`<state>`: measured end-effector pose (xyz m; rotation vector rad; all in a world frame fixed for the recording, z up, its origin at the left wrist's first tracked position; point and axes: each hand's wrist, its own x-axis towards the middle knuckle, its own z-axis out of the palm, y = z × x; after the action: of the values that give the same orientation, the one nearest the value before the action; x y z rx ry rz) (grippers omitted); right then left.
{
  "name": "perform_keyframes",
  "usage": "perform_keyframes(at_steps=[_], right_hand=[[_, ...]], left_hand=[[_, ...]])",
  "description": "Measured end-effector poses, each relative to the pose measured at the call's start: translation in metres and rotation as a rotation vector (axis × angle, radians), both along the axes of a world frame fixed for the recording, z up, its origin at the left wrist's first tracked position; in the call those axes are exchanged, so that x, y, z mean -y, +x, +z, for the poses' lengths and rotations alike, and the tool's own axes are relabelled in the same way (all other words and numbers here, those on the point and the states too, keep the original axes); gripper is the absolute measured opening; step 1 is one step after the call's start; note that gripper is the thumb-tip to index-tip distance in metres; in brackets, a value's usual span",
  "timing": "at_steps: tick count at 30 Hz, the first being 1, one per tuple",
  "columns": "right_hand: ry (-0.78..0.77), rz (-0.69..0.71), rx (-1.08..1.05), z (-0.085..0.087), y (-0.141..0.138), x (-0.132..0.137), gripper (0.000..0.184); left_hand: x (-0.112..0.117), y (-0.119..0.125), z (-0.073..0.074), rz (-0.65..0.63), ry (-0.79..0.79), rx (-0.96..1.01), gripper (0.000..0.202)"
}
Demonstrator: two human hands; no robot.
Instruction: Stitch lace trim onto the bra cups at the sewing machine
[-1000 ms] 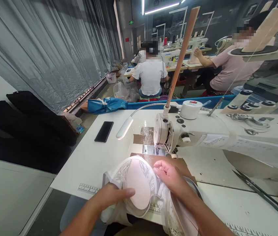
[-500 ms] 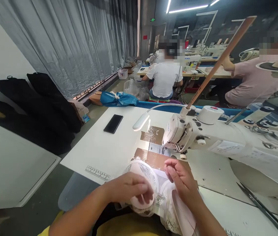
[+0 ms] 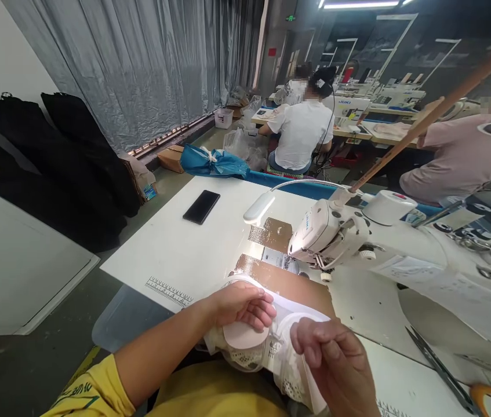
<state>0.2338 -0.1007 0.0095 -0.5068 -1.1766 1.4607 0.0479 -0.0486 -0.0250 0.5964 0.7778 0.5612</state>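
My left hand [image 3: 242, 303] grips the top of a white lace bra [image 3: 266, 347] at the near table edge, fingers curled over a pale pink cup pad [image 3: 244, 335]. My right hand [image 3: 334, 356] is lifted just right of the pad, fingers curled, the fingertips pinched together; what they hold, if anything, is too small to see. The garment hangs partly off the table toward my lap. The sewing machine head [image 3: 327, 229] stands just beyond, above a brown taped patch [image 3: 288, 281].
White table [image 3: 175, 255] carries a black phone [image 3: 202, 207] at far left, a gooseneck lamp [image 3: 259, 208], and scissors with an orange handle [image 3: 449, 376] at right. Black bags lie left on the floor. Two people sit at machines behind.
The view swung left and down. My left hand moved over the top of the pad and closed on it; my right hand drew back toward me, away from the machine.
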Motion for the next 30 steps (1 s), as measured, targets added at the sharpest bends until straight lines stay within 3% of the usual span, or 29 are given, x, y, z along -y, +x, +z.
perform_keyframes(at_steps=[3,6,8,11,14,17,19,24,30], right_hand=[[-0.139,0.094,0.066,-0.006,-0.009,0.005,0.017],[-0.294,0.160,0.281,-0.009,-0.014,0.002,0.027],[-0.342,0.157,0.405,-0.008,-0.015,-0.008,0.032],[-0.313,0.097,0.557,-0.005,-0.013,-0.031,0.032],[-0.115,0.027,0.829,-0.003,-0.011,-0.055,0.028],[0.251,-0.059,1.143,-0.007,-0.012,-0.071,0.026],[0.420,-0.082,1.245,-0.013,-0.014,-0.076,0.027],[0.612,-0.060,1.284,-0.027,-0.018,-0.080,0.021],[0.715,-0.089,1.246,-0.035,-0.015,-0.083,0.025]], left_hand=[[-0.003,-0.005,0.003,-0.003,-0.086,0.086,0.039],[-0.002,-0.008,0.005,0.065,-0.098,0.106,0.031],[0.001,-0.008,0.004,0.105,-0.015,0.047,0.027],[0.007,-0.006,0.000,0.081,0.289,-0.200,0.027],[0.010,-0.009,0.002,0.055,0.530,-0.410,0.028],[0.010,-0.017,0.011,0.042,0.678,-0.569,0.032],[0.009,-0.023,0.016,0.020,0.737,-0.638,0.032],[0.004,-0.030,0.014,0.005,0.685,-0.576,0.027],[-0.001,-0.028,0.008,0.101,0.675,-0.558,0.026]])
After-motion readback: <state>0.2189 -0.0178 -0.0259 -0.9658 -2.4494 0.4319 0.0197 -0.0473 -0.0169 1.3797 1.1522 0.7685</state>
